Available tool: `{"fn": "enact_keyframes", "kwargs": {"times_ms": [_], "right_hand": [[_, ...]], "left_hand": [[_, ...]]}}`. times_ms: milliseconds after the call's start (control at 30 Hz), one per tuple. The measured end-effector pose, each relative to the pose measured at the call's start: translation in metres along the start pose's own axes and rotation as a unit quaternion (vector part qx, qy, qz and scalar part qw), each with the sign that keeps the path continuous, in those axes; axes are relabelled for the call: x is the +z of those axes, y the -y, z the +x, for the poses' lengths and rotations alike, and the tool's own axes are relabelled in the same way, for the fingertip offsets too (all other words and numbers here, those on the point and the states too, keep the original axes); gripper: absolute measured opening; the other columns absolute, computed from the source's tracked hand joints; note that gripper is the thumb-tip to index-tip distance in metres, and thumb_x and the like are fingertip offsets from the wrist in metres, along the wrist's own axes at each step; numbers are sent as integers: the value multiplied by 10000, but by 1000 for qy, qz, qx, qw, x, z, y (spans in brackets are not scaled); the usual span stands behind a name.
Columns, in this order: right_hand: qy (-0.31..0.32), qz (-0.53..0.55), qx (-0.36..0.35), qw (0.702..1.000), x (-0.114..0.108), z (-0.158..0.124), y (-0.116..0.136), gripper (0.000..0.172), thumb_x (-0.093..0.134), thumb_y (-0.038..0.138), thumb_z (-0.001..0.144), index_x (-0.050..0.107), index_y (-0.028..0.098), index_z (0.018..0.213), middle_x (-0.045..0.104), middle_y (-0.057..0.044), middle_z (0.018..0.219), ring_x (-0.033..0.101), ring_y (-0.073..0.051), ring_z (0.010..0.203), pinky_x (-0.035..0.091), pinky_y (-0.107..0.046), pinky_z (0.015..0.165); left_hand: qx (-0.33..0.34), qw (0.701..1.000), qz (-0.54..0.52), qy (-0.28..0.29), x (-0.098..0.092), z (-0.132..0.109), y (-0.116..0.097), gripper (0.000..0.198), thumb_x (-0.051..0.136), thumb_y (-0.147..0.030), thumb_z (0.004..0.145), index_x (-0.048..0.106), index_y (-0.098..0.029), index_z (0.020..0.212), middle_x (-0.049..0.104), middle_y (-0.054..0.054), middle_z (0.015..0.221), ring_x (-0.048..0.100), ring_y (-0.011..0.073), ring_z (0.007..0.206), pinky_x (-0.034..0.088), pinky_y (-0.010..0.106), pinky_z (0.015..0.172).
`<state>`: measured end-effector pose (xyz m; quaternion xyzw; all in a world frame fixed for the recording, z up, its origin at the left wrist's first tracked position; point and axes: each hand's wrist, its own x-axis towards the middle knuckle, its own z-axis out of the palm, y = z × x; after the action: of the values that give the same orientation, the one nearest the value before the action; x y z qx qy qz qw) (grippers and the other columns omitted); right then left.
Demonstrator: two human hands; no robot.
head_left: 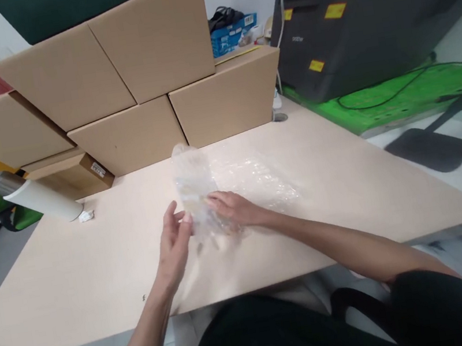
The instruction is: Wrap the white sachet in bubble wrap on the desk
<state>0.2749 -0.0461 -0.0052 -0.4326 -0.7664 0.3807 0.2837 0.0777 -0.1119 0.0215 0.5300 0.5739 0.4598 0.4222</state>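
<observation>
Though the right hand (pixel 237 209) pinches blurred plastic (pixel 192 182), the left hand's (pixel 173 245) grip is unclear

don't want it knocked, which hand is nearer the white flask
Left. The left hand is at the left edge of the clear bag, right of the white flask; the right hand is farther right, at the bag.

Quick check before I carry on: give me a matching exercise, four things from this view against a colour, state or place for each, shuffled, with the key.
Things:
1. Plastic
2. Cylinder
3. Basket
4. Printer

Descriptions:
A. Dark, with yellow stickers
B. White, at the table's left
C. Clear, touched by the right hand
D. Blue

Pairs: 1-C, 2-B, 3-D, 4-A
</observation>
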Motion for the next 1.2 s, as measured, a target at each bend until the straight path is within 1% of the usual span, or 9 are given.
{"fn": "enact_keyframes", "kwargs": {"times_ms": [133, 300, 400, 533, 700, 833, 967, 1100, 1200], "right_hand": [[-47, 201, 58, 977, -20, -9, -11, 435, 466, 597, 934, 684, 238, 1047, 691, -64, 1097, 618, -249, 1054, 475, -389, 915], [-134, 320, 110, 931, -52, -30, -38, 409, 675, 540, 759, 707, 191, 969, 714, -52, 912, 651, -213, 828, 509, -323, 708], [-186, 250, 97, 945, -74, -45, -59, 361, 709, 415, 697, 713, 187, 977, 722, -50, 899, 658, -216, 827, 516, -330, 737], [-266, 43, 101, 958, -97, -56, -86, 271, 615, 310, 749, 723, 198, 971, 728, -87, 1006, 653, -228, 866, 514, -372, 819], [-257, -65, 200, 943, -111, -38, -94, 296, 514, 372, 880, 697, 169, 993, 725, -106, 1045, 648, -239, 966, 483, -350, 875], [-219, -45, 261, 939, -110, -11, -85, 337, 563, 456, 886, 673, 154, 988, 725, -93, 992, 642, -223, 950, 468, -302, 842], [-224, 76, 267, 934, -99, 9, -72, 352, 719, 456, 771, 664, 145, 925, 716, -64, 892, 641, -201, 863, 484, -273, 746], [-151, 322, 242, 903, -90, 20, -58, 319, 848, 338, 641, 653, 161, 819, 699, -30, 727, 635, -180, 691, 513, -278, 622], [-107, 405, 231, 878, -84, 21, -46, 328, 888, 216, 571, 658, 153, 797, 714, -40, 712, 652, -179, 661, 531, -276, 592]], "left_hand": [[157, 978, 93, 101, 36, -1, -17, 500, 468, -521, 980, 475, -237, 1391, 538, 120, 1342, 529, 248, 1220, 423, 436, 1042], [279, 910, 256, 170, 84, 15, -16, 468, 408, -476, 1011, 471, -259, 1421, 474, 108, 1449, 388, 286, 1359, 298, 499, 1135], [279, 871, 345, 210, 112, 25, -10, 475, 404, -486, 1008, 477, -278, 1429, 447, 82, 1499, 356, 328, 1367, 313, 535, 1101], [259, 828, 427, 255, 137, 36, -1, 492, 426, -470, 1002, 493, -227, 1425, 439, 100, 1528, 305, 384, 1411, 262, 583, 1115], [273, 816, 444, 249, 142, 40, 10, 496, 470, -469, 988, 493, -233, 1424, 455, 84, 1528, 300, 366, 1430, 245, 568, 1132], [283, 827, 420, 246, 139, 42, 17, 493, 488, -464, 980, 493, -252, 1425, 467, 78, 1518, 314, 357, 1422, 262, 567, 1125], [286, 841, 389, 242, 136, 44, 21, 486, 510, -464, 965, 511, -273, 1412, 480, 68, 1506, 316, 351, 1417, 264, 563, 1125], [286, 854, 352, 255, 130, 41, 23, 483, 517, -478, 953, 540, -281, 1393, 502, 65, 1487, 316, 359, 1416, 261, 573, 1123], [306, 857, 313, 273, 116, 40, 21, 507, 488, -500, 962, 511, -298, 1426, 497, 72, 1493, 316, 337, 1429, 246, 564, 1142]]}}
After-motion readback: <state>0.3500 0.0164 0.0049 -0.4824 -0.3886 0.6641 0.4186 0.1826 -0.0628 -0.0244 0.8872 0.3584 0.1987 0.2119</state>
